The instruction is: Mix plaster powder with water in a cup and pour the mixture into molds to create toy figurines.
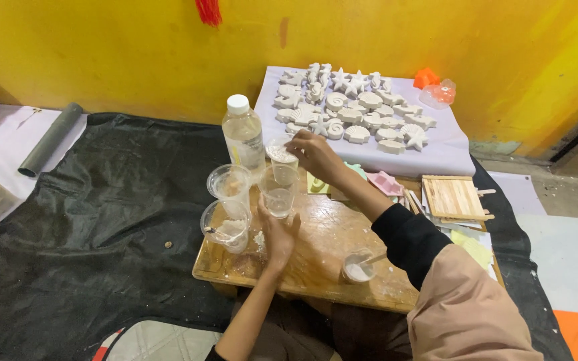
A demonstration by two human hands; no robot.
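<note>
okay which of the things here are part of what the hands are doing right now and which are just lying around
In use:
left hand steadying the clear cup
right hand tipping the small powder cup above it
water bottle and two other plastic cups close by

Lying about:
white cast shapes on the sheet
stick frame
grey tube
small cup with stick

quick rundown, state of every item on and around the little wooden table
left hand: gripping a clear cup, upright
right hand: tipping a small cup of white powder
clear cup: upright, a little liquid inside
small cup: tilted over the clear cup
water bottle: upright, capped
stacked cups: upright, empty
mixing cup: white residue inside
white casts: laid out on a white board
stick frame: lying flat
</note>
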